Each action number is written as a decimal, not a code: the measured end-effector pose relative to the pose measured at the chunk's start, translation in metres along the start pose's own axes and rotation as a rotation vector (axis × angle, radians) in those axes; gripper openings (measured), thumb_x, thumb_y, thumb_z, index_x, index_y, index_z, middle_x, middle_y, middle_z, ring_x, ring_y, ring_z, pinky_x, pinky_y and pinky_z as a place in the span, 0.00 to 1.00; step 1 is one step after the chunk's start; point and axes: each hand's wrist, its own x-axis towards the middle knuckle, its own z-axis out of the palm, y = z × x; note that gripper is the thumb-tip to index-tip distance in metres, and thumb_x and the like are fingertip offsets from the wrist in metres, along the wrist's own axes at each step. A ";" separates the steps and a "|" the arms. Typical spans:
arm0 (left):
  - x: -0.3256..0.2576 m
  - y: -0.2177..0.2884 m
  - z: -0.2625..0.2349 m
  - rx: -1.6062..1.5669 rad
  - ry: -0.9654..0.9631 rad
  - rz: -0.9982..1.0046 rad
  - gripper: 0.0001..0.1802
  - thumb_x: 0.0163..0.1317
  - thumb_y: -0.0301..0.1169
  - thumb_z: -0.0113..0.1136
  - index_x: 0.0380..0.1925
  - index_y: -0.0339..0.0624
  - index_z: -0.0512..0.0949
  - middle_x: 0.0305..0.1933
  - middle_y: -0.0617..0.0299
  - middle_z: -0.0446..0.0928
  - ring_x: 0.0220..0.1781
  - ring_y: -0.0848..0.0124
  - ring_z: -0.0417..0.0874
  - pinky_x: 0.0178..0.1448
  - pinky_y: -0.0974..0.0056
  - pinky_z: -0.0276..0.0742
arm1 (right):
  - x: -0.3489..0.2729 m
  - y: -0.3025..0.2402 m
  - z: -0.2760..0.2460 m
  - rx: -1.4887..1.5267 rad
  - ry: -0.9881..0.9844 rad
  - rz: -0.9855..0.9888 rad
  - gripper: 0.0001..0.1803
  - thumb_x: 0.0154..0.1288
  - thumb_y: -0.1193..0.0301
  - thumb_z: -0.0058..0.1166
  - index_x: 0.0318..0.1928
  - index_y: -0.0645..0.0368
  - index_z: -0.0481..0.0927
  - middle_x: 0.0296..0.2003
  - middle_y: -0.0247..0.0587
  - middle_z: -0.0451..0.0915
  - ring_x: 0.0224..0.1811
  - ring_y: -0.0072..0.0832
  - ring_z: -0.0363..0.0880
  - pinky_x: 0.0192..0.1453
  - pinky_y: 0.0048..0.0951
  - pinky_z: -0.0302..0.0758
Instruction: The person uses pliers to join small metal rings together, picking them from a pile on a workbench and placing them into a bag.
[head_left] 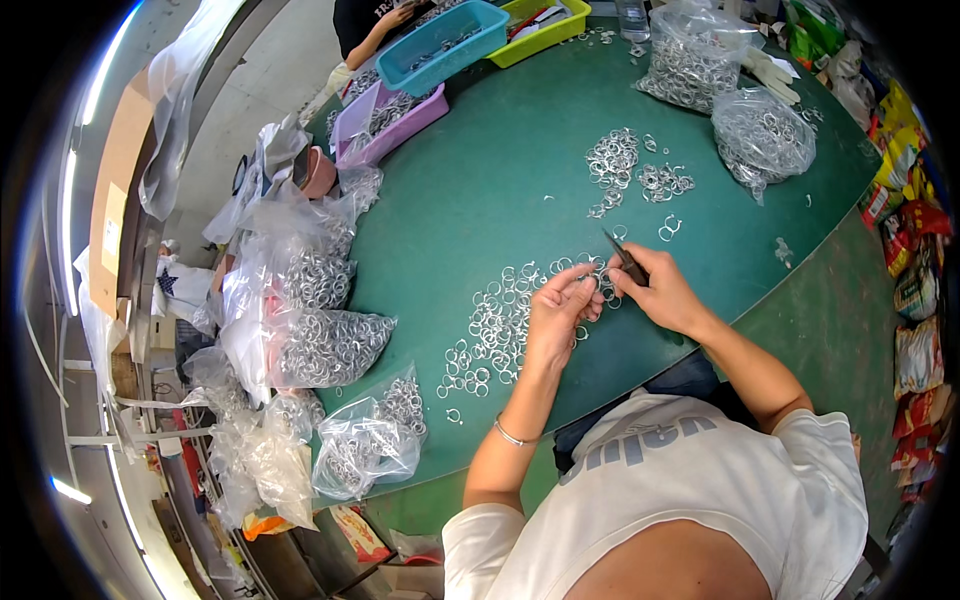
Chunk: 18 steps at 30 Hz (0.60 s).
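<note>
My right hand (662, 288) is closed round a dark-handled knife (628, 262), its narrow pointed blade tilted up and to the left. Close beside it, my left hand (562, 308) is pinched, thumb against fingers; what sits between the fingertips is too small to make out. Under and left of my hands spreads a loose pile of small silver metal rings (500, 318), some with a little tab. Farther off lie a heap of similar rings (612, 157) and a smaller cluster (664, 183). A few single rings (669, 228) lie between.
Clear bags of rings stand on the green table (450, 220): one bag (335, 345) at left, another (372, 440) nearer, two (695, 60) (762, 140) at far right. Blue (440, 45), purple (390, 125) and yellow-green (545, 35) trays sit at the back, near another person's arm (372, 42).
</note>
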 end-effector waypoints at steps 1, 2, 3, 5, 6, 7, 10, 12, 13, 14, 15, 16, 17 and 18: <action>-0.002 0.002 0.005 0.077 0.008 0.086 0.10 0.60 0.26 0.53 0.39 0.33 0.76 0.25 0.61 0.77 0.26 0.77 0.76 0.31 0.74 0.72 | 0.001 0.005 0.002 0.087 0.008 0.035 0.06 0.59 0.74 0.50 0.31 0.65 0.70 0.17 0.34 0.73 0.19 0.17 0.68 0.24 0.22 0.64; -0.004 0.004 0.009 0.155 0.017 0.173 0.10 0.60 0.26 0.52 0.41 0.33 0.76 0.25 0.61 0.77 0.27 0.77 0.76 0.31 0.75 0.72 | 0.001 0.008 0.002 0.175 0.016 0.070 0.06 0.59 0.74 0.50 0.31 0.65 0.71 0.17 0.33 0.73 0.19 0.16 0.68 0.24 0.21 0.64; -0.006 0.003 0.011 0.227 0.009 0.199 0.11 0.60 0.25 0.53 0.42 0.32 0.75 0.26 0.61 0.76 0.27 0.77 0.76 0.31 0.75 0.72 | 0.000 0.010 0.000 0.189 0.002 0.084 0.06 0.59 0.74 0.50 0.31 0.64 0.71 0.17 0.33 0.73 0.20 0.15 0.68 0.24 0.21 0.64; -0.009 0.002 0.012 0.372 -0.001 0.252 0.13 0.60 0.24 0.53 0.44 0.32 0.74 0.27 0.62 0.76 0.29 0.78 0.76 0.33 0.75 0.71 | 0.000 0.010 0.000 0.218 -0.033 0.113 0.06 0.60 0.73 0.50 0.31 0.64 0.71 0.18 0.31 0.73 0.20 0.14 0.68 0.23 0.20 0.64; -0.011 0.002 0.014 0.377 -0.010 0.283 0.13 0.59 0.24 0.54 0.44 0.32 0.74 0.29 0.61 0.76 0.29 0.78 0.76 0.34 0.75 0.71 | 0.000 0.008 -0.001 0.239 -0.044 0.127 0.06 0.60 0.73 0.50 0.31 0.64 0.71 0.18 0.31 0.73 0.20 0.13 0.68 0.23 0.20 0.63; -0.014 0.001 0.017 0.382 -0.018 0.314 0.14 0.58 0.23 0.54 0.45 0.31 0.74 0.31 0.61 0.76 0.30 0.78 0.76 0.34 0.75 0.71 | -0.001 0.004 -0.002 0.260 -0.056 0.142 0.06 0.60 0.73 0.50 0.32 0.63 0.71 0.18 0.31 0.74 0.21 0.13 0.68 0.23 0.19 0.63; -0.015 0.000 0.014 0.541 0.021 0.336 0.16 0.54 0.22 0.57 0.45 0.33 0.74 0.36 0.58 0.75 0.33 0.75 0.77 0.38 0.73 0.71 | -0.002 -0.001 -0.003 0.313 -0.096 0.199 0.06 0.61 0.72 0.50 0.33 0.63 0.72 0.20 0.31 0.74 0.20 0.12 0.67 0.22 0.18 0.60; -0.014 0.001 0.013 0.667 0.042 0.392 0.17 0.52 0.21 0.58 0.45 0.35 0.74 0.39 0.57 0.74 0.36 0.72 0.77 0.40 0.71 0.71 | -0.002 -0.003 -0.003 0.367 -0.098 0.249 0.06 0.61 0.72 0.50 0.33 0.62 0.72 0.19 0.31 0.74 0.19 0.11 0.64 0.20 0.16 0.57; -0.014 0.002 0.014 0.715 0.042 0.454 0.18 0.51 0.20 0.59 0.45 0.36 0.74 0.41 0.56 0.74 0.38 0.70 0.76 0.41 0.70 0.71 | -0.002 -0.004 -0.003 0.405 -0.086 0.278 0.05 0.61 0.72 0.50 0.33 0.62 0.73 0.19 0.32 0.73 0.17 0.10 0.62 0.18 0.15 0.55; -0.015 0.004 0.015 0.763 0.041 0.516 0.18 0.50 0.20 0.59 0.44 0.37 0.74 0.42 0.56 0.73 0.40 0.68 0.76 0.42 0.69 0.71 | -0.002 -0.005 -0.003 0.444 -0.074 0.307 0.05 0.61 0.73 0.50 0.34 0.62 0.73 0.18 0.32 0.73 0.15 0.10 0.59 0.16 0.14 0.52; -0.016 0.007 0.017 0.788 0.071 0.542 0.18 0.50 0.20 0.59 0.44 0.37 0.74 0.42 0.56 0.73 0.42 0.66 0.76 0.42 0.68 0.71 | -0.002 -0.005 -0.003 0.451 -0.090 0.328 0.05 0.61 0.72 0.50 0.34 0.61 0.73 0.19 0.32 0.73 0.15 0.10 0.59 0.16 0.14 0.52; -0.018 0.010 0.021 0.813 0.101 0.566 0.18 0.49 0.19 0.59 0.44 0.38 0.74 0.43 0.56 0.73 0.43 0.64 0.75 0.43 0.67 0.70 | -0.002 -0.005 -0.004 0.459 -0.105 0.349 0.05 0.61 0.72 0.50 0.34 0.61 0.73 0.19 0.32 0.73 0.15 0.10 0.59 0.16 0.14 0.51; -0.020 0.014 0.024 0.838 0.131 0.590 0.18 0.49 0.19 0.59 0.43 0.38 0.74 0.43 0.56 0.73 0.44 0.62 0.75 0.44 0.66 0.70 | -0.003 -0.004 -0.005 0.467 -0.120 0.371 0.05 0.61 0.72 0.50 0.34 0.61 0.73 0.19 0.32 0.73 0.15 0.10 0.59 0.16 0.14 0.51; -0.020 0.017 0.027 0.890 0.091 0.644 0.18 0.48 0.19 0.59 0.43 0.38 0.74 0.43 0.55 0.73 0.44 0.61 0.75 0.44 0.66 0.70 | -0.002 -0.002 -0.006 0.487 -0.143 0.383 0.06 0.61 0.71 0.50 0.34 0.61 0.73 0.19 0.31 0.72 0.16 0.10 0.59 0.16 0.14 0.51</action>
